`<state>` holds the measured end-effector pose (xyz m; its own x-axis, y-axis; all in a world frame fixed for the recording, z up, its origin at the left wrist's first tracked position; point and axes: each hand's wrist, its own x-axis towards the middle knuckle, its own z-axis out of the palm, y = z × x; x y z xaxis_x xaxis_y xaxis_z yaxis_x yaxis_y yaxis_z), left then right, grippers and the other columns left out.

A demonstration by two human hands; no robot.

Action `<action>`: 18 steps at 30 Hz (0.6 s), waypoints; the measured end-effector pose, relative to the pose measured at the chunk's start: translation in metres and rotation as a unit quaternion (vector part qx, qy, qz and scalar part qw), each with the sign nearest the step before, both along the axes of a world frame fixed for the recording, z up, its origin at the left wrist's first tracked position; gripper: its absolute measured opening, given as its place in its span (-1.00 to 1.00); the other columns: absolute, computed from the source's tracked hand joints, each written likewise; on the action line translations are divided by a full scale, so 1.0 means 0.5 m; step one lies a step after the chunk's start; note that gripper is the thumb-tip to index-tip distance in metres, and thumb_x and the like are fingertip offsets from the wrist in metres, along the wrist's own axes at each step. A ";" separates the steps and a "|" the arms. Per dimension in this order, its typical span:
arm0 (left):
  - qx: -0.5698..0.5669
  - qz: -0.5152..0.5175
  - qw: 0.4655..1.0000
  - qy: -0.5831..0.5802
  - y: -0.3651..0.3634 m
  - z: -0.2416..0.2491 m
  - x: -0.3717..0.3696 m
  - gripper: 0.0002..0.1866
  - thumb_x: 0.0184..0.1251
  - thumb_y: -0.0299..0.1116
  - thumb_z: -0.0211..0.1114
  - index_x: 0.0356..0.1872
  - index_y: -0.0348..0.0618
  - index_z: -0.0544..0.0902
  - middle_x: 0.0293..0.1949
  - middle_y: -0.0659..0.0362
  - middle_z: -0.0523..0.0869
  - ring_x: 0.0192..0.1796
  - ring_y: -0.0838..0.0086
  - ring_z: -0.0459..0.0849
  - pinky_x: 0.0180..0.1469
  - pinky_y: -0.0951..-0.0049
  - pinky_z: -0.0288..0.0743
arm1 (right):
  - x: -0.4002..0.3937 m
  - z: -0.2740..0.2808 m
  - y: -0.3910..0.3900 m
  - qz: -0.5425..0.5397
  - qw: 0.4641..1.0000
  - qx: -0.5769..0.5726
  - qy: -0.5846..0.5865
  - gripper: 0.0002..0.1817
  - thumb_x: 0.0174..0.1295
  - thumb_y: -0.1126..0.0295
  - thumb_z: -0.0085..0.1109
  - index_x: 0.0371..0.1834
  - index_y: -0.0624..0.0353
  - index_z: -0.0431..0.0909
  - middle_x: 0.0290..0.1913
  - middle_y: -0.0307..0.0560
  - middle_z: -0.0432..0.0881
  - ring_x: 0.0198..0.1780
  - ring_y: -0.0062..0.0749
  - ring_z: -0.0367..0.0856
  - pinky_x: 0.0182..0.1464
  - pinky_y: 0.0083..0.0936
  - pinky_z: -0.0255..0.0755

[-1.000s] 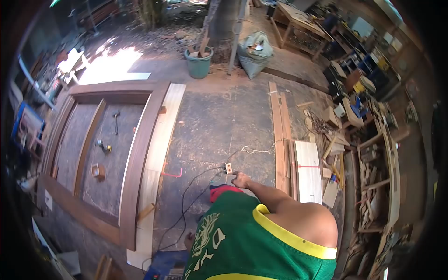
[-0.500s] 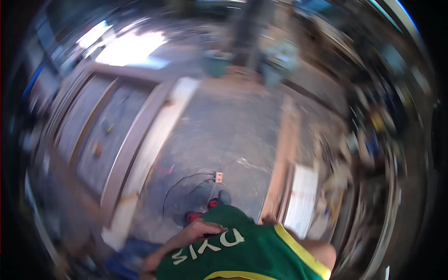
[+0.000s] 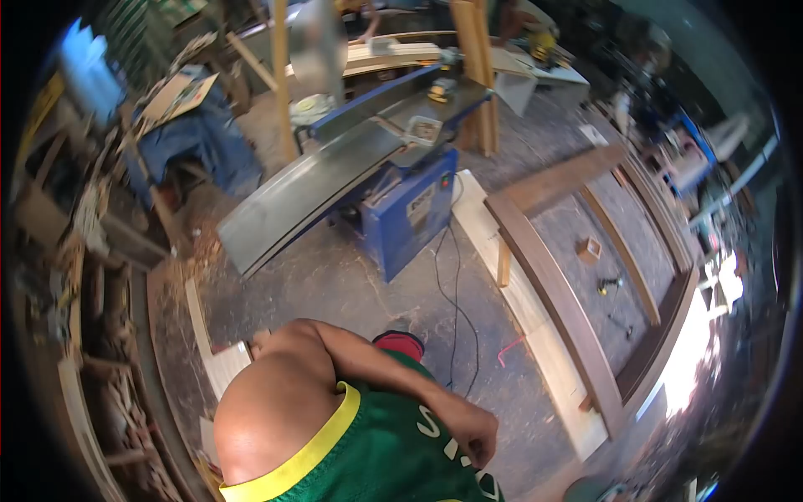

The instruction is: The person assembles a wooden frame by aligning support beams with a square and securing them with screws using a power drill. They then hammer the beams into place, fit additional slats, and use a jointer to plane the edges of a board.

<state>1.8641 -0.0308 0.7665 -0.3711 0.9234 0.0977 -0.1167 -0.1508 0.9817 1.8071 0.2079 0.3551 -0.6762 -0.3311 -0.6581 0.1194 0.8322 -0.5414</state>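
My left arm crosses in front of my green jersey point(image 3: 360, 452) with yellow trim. My left hand point(image 3: 475, 435) is closed, its fingers curled down by the white lettering; what they hold, if anything, is hidden. My right hand is out of view. Nearest beyond my left hand lies a long pale board point(image 3: 535, 347) on the floor, alongside a dark brown wooden frame point(image 3: 556, 297). Ahead stands a blue jointer point(image 3: 410, 213) with a long metal bed, a small box point(image 3: 424, 130) of bits and a yellow tool point(image 3: 441, 89) on it.
Black cords point(image 3: 456, 309) run over the floor near my foot point(image 3: 400, 341). Inside the frame lie a small wooden box point(image 3: 589, 250) and a drill point(image 3: 610, 286). Scrap wood point(image 3: 130, 410) fills the left side. Parts of other people point(image 3: 368, 21) show at the back.
My view has swung left, bringing the jointer into sight and shifting the frame to the right. My left hand stays in front of my jersey. My right hand has left the view.
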 end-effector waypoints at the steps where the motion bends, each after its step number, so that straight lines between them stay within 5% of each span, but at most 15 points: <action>1: 0.011 0.051 0.998 -0.025 -0.030 0.027 0.002 -0.80 0.34 -0.37 0.37 -0.17 -0.33 0.70 -0.39 0.13 0.77 -0.35 0.57 0.69 -0.33 0.46 0.54 | -0.016 0.000 0.004 0.004 1.000 0.000 0.001 -0.43 0.11 0.36 0.11 0.24 0.38 0.44 -0.02 0.31 0.69 -0.13 0.00 0.73 -0.09 -0.20 0.62; 3: 0.100 0.093 0.986 -0.092 -0.091 0.029 0.006 -0.79 0.39 -0.34 0.34 -0.15 -0.31 0.69 -0.39 0.12 0.78 -0.35 0.57 0.68 -0.32 0.46 0.53 | -0.077 0.011 -0.048 0.011 1.000 -0.016 0.013 -0.43 0.12 0.39 0.10 0.25 0.38 0.42 -0.01 0.31 0.68 -0.13 0.01 0.73 -0.10 -0.20 0.62; 5: 0.031 0.294 0.953 0.063 -0.142 0.025 0.021 -0.78 0.43 -0.31 0.30 -0.13 -0.29 0.68 -0.38 0.15 0.78 -0.36 0.56 0.67 -0.31 0.45 0.54 | -0.101 0.024 -0.109 0.019 0.999 -0.029 0.010 -0.43 0.12 0.41 0.09 0.26 0.38 0.41 -0.01 0.32 0.68 -0.14 0.01 0.73 -0.11 -0.19 0.62; 10: -0.045 0.359 0.932 0.016 -0.246 -0.134 0.065 -0.63 0.43 -0.24 0.30 0.09 -0.31 0.61 -0.06 0.00 0.77 -0.01 0.35 0.75 0.04 0.36 0.59 | -0.090 0.031 -0.190 -0.052 0.997 -0.063 -0.008 -0.43 0.14 0.46 0.06 0.28 0.38 0.37 0.00 0.33 0.67 -0.16 0.02 0.72 -0.12 -0.18 0.61; 18: -0.253 0.516 0.818 0.000 -0.411 -0.218 0.223 -0.54 0.41 -0.16 0.30 0.16 -0.32 0.61 0.06 -0.03 0.75 0.01 0.19 0.76 0.12 0.24 0.58 | -0.059 0.017 -0.222 -0.142 0.983 -0.107 -0.053 -0.42 0.16 0.54 0.02 0.33 0.39 0.31 0.01 0.34 0.66 -0.19 0.04 0.70 -0.15 -0.17 0.61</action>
